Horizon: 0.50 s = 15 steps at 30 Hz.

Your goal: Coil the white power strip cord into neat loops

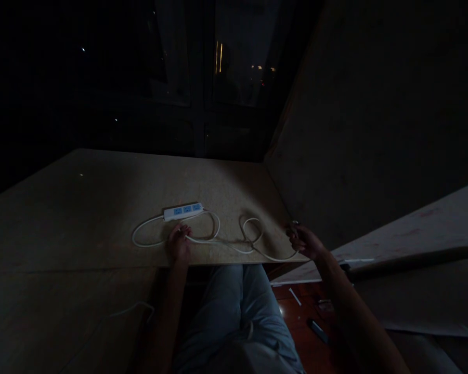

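We rest the left hand (179, 245) at six o'clock of the power strip (183, 211) on the table (101, 208), fingers curled around the cord (203, 242). Our right hand (307, 243), near three o'clock, clenches the cord's end, forearm angled inward.

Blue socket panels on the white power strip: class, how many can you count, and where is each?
3, in a row along the power strip: the left panel, the middle panel and the right panel. Its underside is hidden.

From our head, we look forward and down across the nearby tabletop (97, 208) toward the dark window (242, 57).
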{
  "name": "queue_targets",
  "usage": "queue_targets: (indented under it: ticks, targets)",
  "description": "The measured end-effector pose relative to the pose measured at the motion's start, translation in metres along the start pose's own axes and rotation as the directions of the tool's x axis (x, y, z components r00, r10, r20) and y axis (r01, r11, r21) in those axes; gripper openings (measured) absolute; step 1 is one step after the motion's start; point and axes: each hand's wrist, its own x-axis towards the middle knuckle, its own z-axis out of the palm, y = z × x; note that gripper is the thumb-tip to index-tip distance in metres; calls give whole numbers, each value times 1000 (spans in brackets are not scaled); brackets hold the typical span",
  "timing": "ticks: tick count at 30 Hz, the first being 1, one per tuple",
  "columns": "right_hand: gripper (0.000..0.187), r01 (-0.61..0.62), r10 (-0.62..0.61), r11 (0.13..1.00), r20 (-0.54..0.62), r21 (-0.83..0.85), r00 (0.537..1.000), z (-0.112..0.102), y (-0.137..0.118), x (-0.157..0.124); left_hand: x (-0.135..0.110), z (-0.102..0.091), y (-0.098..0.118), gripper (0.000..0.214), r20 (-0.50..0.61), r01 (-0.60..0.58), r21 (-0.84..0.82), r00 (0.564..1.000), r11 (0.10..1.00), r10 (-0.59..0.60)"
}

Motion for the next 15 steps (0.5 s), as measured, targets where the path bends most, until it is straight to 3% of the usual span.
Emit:
queue_targets:
  ticks: [4,10,12,15]
  targets:
    - [38,79,-125,967,-178,-243,976,-21,-1,-8,12,3,21,44,-71,-56,14,996,998,57]
    - [46,105,-306,874,-370,-474,877,-43,-6,-19,24,-3,52,36,-150,-120,48,980,992,126]
    - [48,91,-314,863,-384,-498,868,-45,-3,-18,26,-4,54,32,-160,-142,99,975,985,156]
    - [48,114,-313,856,-329,-504,891,-44,11,-12,26,-5,45,26,-138,-165,269,968,949,208]
